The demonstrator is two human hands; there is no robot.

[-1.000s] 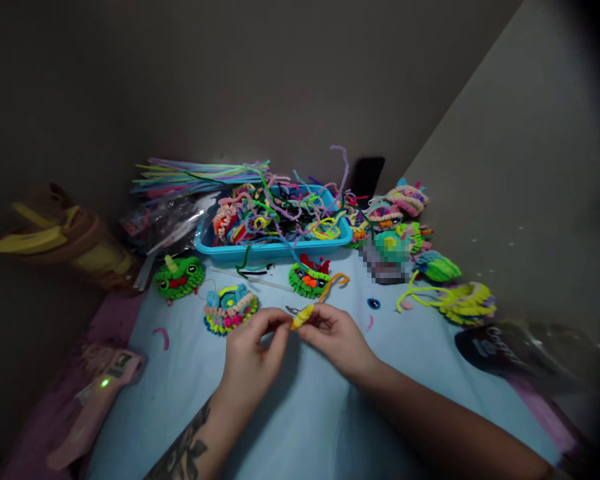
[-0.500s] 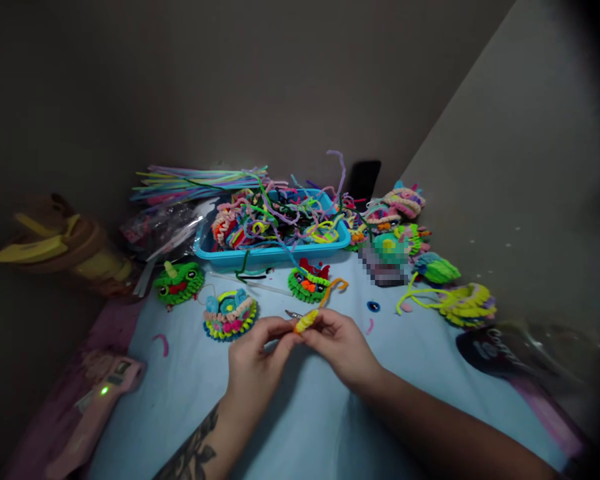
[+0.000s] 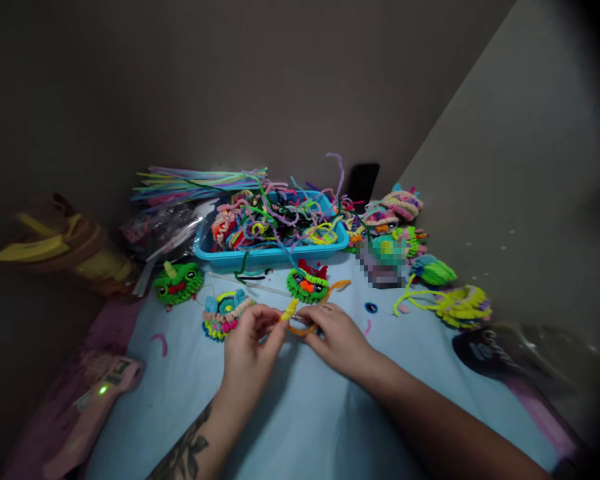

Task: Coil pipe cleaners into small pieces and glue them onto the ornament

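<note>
My left hand (image 3: 250, 347) and my right hand (image 3: 337, 340) meet over the light blue cloth (image 3: 300, 413), both pinching one pipe cleaner piece (image 3: 291, 311). Its yellow coiled end points up and left from my left fingertips. An orange length loops below, toward my right fingers. Just behind lies a green round pipe-cleaner figure (image 3: 307, 285) with an orange nose and red top. A multicoloured round figure (image 3: 225, 312) sits beside my left hand.
A blue tray (image 3: 273, 255) heaped with loose pipe cleaners stands at the back, with a bundle of straight ones (image 3: 195, 180) to its left. A green horned figure (image 3: 179, 280) lies left; more finished figures (image 3: 430, 270) sit right. A pink device (image 3: 97, 400) with a green light lies front left.
Both hands have shifted slightly left and forward. The yellow coiled end has swung from pointing right to pointing up-left, and the orange length now bends into a loop under it.
</note>
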